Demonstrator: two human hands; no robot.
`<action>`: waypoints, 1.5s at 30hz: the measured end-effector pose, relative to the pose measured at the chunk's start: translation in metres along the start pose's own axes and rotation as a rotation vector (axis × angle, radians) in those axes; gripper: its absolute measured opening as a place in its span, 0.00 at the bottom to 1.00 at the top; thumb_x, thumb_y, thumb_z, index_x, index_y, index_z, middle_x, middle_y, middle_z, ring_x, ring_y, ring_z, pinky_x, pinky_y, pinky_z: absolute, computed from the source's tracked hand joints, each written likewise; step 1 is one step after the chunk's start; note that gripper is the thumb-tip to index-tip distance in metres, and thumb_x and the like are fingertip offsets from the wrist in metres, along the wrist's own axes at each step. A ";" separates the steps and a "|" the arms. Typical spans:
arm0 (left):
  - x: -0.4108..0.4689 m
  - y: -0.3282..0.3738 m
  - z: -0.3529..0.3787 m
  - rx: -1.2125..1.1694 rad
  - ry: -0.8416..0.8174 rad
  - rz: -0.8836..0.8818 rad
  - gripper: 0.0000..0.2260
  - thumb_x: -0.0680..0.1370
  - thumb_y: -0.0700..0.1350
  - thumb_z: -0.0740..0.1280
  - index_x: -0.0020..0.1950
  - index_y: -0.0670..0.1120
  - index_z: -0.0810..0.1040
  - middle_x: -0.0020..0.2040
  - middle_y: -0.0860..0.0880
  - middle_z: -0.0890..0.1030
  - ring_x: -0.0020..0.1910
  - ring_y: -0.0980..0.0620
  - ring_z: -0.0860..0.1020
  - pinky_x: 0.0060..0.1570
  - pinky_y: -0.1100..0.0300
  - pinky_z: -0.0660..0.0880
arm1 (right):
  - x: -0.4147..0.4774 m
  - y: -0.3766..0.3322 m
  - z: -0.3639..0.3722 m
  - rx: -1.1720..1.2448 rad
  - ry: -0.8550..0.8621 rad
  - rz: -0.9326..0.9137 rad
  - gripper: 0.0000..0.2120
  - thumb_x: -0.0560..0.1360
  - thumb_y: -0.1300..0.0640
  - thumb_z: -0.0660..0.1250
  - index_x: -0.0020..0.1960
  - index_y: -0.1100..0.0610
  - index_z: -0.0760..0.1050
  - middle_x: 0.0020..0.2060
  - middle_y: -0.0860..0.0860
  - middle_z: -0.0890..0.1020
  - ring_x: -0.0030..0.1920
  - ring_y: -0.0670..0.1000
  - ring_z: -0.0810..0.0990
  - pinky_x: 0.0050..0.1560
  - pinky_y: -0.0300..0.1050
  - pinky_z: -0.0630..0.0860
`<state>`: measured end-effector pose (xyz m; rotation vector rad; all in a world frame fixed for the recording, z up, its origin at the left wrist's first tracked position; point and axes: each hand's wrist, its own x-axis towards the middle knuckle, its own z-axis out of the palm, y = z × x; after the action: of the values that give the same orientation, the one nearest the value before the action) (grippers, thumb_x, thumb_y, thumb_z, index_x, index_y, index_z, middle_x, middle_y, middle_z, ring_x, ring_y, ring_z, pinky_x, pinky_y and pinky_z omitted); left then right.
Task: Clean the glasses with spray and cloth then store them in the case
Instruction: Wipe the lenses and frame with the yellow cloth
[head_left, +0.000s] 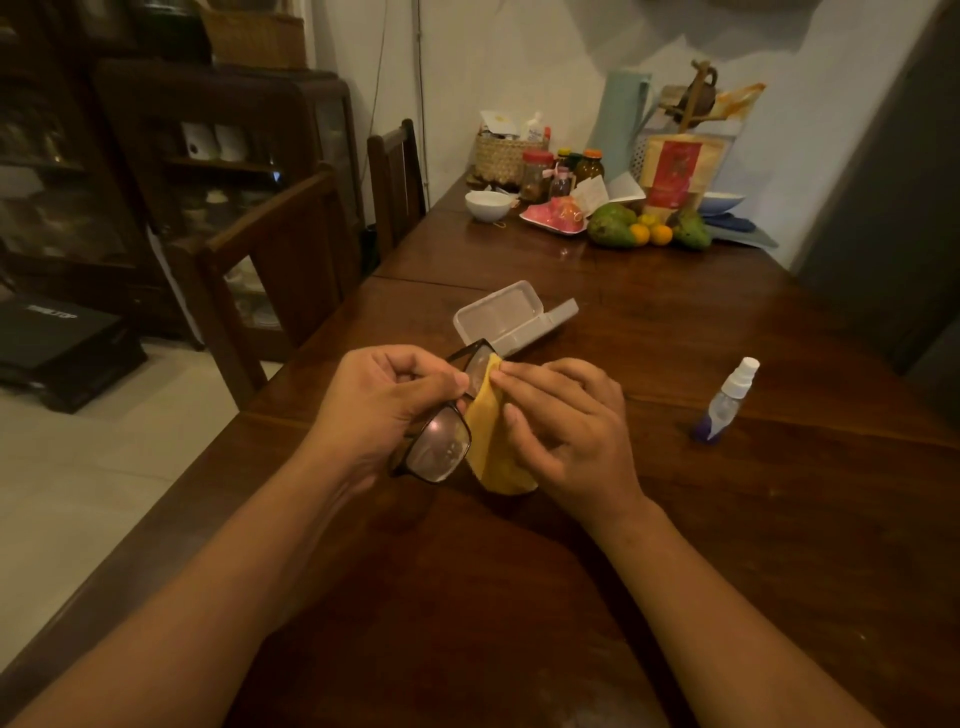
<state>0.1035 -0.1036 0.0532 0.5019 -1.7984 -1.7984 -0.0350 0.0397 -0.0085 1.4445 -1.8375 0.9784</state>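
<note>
Over a dark wooden worktop (519, 571), the left hand (384, 410) curls its fingers and thumb round the middle of the glasses (439, 447). The right hand (566, 431) pinches a yellow cloth (493, 452) against the farther lens. I see one pair of glasses, held just above the worktop between the two hands. The nearer lens is bare and shows smears. The farther one is half covered by the cloth. The arms of the frame are hidden behind the left hand, and I cannot tell whether they are folded. The cloth's lower end hangs down to the wood, though I cannot tell if it touches.

Just beyond the hands lies one pale case (511, 317), open on the worktop. To the right, well apart from both hands, one small spray bottle (727, 400) stands upright. It has a white nozzle and a purple base.

I count two wooden chairs (280, 260) along the left edge. At the far end is a crowd of jars, packets and a basket whose labels are too small to read. Near it I count one white bowl (487, 205), two green fruits (613, 226) and a few oranges (652, 234). A dark cabinet (218, 156) at the left is dim, its contents hard to make out.
</note>
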 end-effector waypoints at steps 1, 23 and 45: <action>0.000 0.000 0.001 -0.005 -0.006 -0.003 0.03 0.73 0.34 0.72 0.39 0.38 0.83 0.34 0.42 0.84 0.31 0.51 0.82 0.34 0.61 0.78 | 0.000 -0.001 0.000 -0.006 -0.004 0.016 0.18 0.80 0.48 0.63 0.68 0.49 0.76 0.66 0.43 0.78 0.63 0.49 0.74 0.59 0.50 0.70; -0.003 0.001 0.003 0.031 -0.023 0.016 0.04 0.72 0.34 0.72 0.38 0.38 0.83 0.32 0.44 0.83 0.32 0.53 0.81 0.35 0.64 0.78 | -0.003 0.011 0.007 0.043 0.024 -0.047 0.17 0.77 0.59 0.71 0.66 0.52 0.79 0.64 0.45 0.80 0.60 0.53 0.77 0.53 0.56 0.74; 0.000 -0.001 0.000 0.002 -0.011 0.018 0.03 0.73 0.33 0.71 0.40 0.36 0.82 0.32 0.45 0.83 0.32 0.53 0.81 0.34 0.64 0.77 | -0.006 0.017 0.002 0.054 0.002 -0.103 0.15 0.79 0.60 0.67 0.65 0.53 0.80 0.64 0.47 0.80 0.64 0.53 0.73 0.55 0.58 0.74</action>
<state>0.1037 -0.1035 0.0518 0.4761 -1.8073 -1.7909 -0.0505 0.0435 -0.0177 1.5537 -1.7285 0.9850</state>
